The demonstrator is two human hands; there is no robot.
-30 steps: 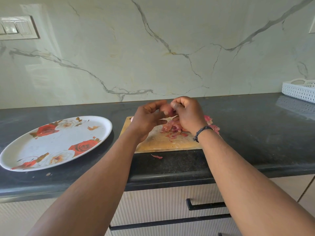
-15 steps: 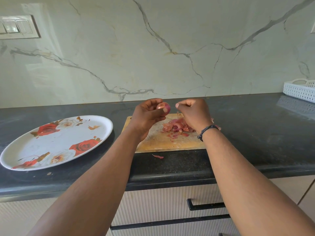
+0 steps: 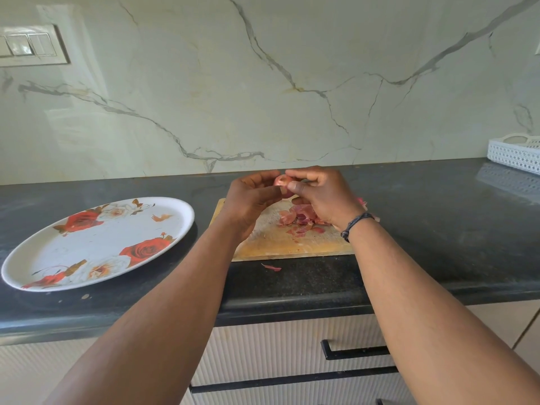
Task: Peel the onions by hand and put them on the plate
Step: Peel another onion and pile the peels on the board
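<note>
Both hands meet above the far edge of a wooden cutting board [image 3: 280,244], holding one small pink onion [image 3: 282,182] between them. The left hand [image 3: 248,200] has its grip curled around the onion from the left, fingers and thumb cupping it. The right hand [image 3: 321,197] pinches at the onion's right side with thumb and forefinger, so its grip is also closed on the onion; a dark bracelet [image 3: 355,225] circles that wrist. Directly beneath the right grip a heap of reddish onion peels [image 3: 298,219] lies on the board. Nearer the person than both grips, one loose peel scrap [image 3: 271,268] rests on the dark surface [image 3: 438,229] just off the board's front edge. Well to the left of the left grip sits an oval plate [image 3: 35,282] with a red rose pattern. Far to the right of the right grip, a white perforated basket [image 3: 514,153] stands against the marble wall.
</note>
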